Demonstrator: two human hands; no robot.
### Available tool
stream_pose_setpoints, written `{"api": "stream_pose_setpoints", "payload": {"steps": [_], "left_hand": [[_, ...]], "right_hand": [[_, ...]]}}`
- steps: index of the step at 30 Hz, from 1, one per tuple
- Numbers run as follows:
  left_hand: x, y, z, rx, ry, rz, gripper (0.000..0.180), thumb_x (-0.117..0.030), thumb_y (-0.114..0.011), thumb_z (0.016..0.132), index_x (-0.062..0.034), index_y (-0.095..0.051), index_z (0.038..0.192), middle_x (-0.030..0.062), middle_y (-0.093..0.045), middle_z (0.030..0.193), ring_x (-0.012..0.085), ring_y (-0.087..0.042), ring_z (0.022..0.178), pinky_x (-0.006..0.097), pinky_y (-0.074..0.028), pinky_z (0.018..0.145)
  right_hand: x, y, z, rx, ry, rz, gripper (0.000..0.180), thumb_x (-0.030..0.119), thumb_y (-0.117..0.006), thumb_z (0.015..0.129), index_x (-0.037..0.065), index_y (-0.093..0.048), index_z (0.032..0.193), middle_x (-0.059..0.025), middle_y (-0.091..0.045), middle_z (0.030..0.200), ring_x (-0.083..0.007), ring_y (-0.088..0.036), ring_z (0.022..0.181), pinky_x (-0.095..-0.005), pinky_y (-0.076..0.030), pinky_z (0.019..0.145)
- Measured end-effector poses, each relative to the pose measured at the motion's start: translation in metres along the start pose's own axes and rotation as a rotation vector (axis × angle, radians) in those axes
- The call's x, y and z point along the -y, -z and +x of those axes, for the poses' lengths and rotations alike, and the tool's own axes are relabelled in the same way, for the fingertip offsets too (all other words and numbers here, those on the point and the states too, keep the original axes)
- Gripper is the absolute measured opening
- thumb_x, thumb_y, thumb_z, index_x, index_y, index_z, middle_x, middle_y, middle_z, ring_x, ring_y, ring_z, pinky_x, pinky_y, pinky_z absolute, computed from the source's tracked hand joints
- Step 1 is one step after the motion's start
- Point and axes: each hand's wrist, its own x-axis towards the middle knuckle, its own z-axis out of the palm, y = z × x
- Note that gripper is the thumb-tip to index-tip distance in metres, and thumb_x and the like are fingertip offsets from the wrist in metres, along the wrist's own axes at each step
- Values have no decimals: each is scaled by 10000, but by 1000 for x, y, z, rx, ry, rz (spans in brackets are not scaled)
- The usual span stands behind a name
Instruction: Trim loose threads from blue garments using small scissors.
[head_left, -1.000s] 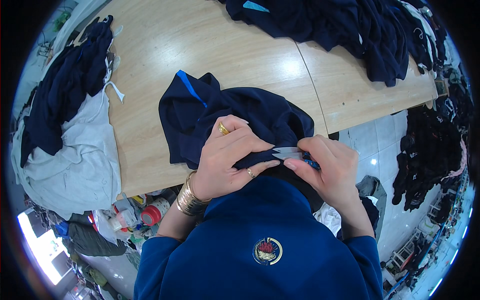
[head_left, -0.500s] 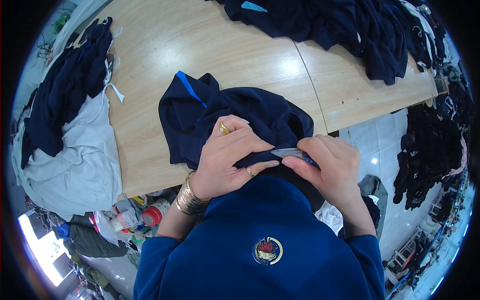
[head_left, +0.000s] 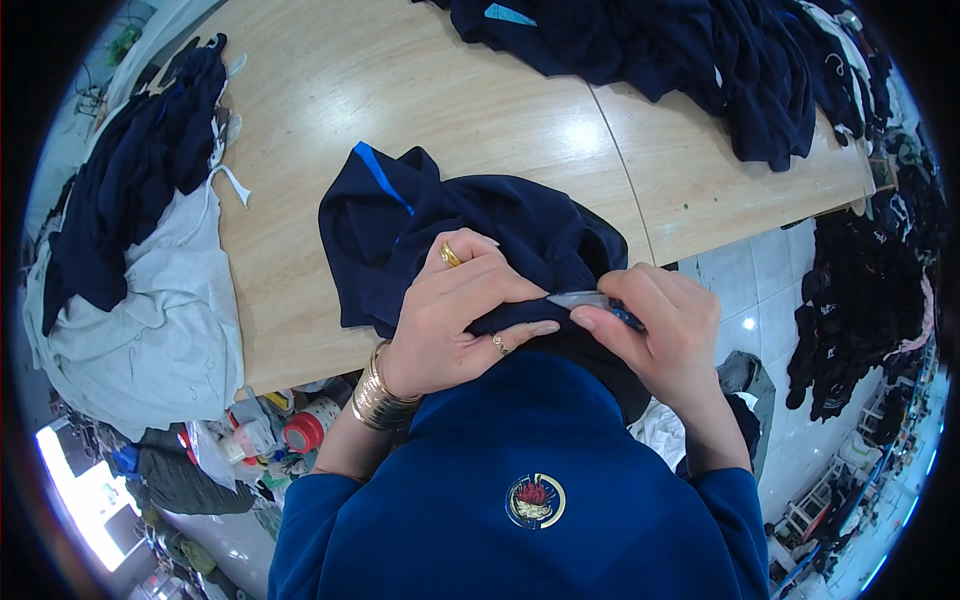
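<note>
A dark navy garment [head_left: 505, 215] with a bright blue strip lies bunched at the table's near edge, partly hanging toward me. My left hand [head_left: 455, 310], wearing rings and bangles, pinches a fold of it between thumb and fingers. Closed around small thread snips [head_left: 578, 299] is my right hand [head_left: 665, 325]; a bit of blue handle shows below its fingers. The metal blades point left, their tip at the pinched fold beside my left fingertips. Whether the tip touches a thread is too small to see.
The garment rests on a wooden table [head_left: 290, 250] with a seam across it. More navy garments [head_left: 640, 50] are heaped at the far right. Grey and navy cloth [head_left: 150, 310] drapes over the left side. Black clothing [head_left: 850, 310] piles up beyond the tiled floor at right.
My right hand and the snips have shifted very slightly to the right, and the blades look narrower. My left hand and the garment stay nearly the same.
</note>
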Motion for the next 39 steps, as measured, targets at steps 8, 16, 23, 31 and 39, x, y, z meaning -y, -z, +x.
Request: {"api": "stream_pose_setpoints", "payload": {"steps": [8, 16, 23, 31, 39], "left_hand": [[0, -6, 1, 10, 153, -95, 231, -125, -763, 623, -87, -658, 826, 26, -626, 751, 163, -522, 717, 294, -377, 746], [6, -3, -2, 19, 125, -42, 261, -38, -714, 587, -91, -661, 838, 18, -622, 768, 173, -529, 784, 301, -382, 762], [13, 0, -12, -143, -52, 28, 339, -12, -698, 560, -99, -659, 885, 18, -618, 806, 200, -519, 804, 331, -375, 793], [18, 3, -4, 180, 262, -615, 405, -338, -559, 840, -48, -534, 1122, 52, -574, 918, 179, -474, 906, 304, -374, 793], [20, 14, -1, 226, 432, -897, 163, -180, -564, 864, -17, -572, 862, -12, -524, 803, 50, -463, 709, 194, -378, 653]], "right_hand": [[6, -14, 8, 20, -194, 402, 313, 228, -758, 669, 65, -595, 882, -41, -503, 691, -137, -479, 556, -236, -385, 493], [-3, -18, 22, 15, -159, 536, 194, 99, -698, 727, 60, -609, 894, -60, -505, 836, -162, -532, 712, -240, -421, 630], [-21, -21, 19, 87, -484, 803, 227, 148, -708, 718, 22, -616, 882, -30, -601, 848, -92, -522, 734, -204, -391, 662], [-16, -15, 14, 225, -455, 1086, 88, 46, -664, 754, -2, -641, 823, -8, -591, 738, -64, -506, 693, -201, -391, 637], [-13, -11, 12, 208, -458, 1136, 128, 66, -596, 808, -19, -630, 897, -33, -608, 774, -87, -545, 720, -205, -419, 679]]}}
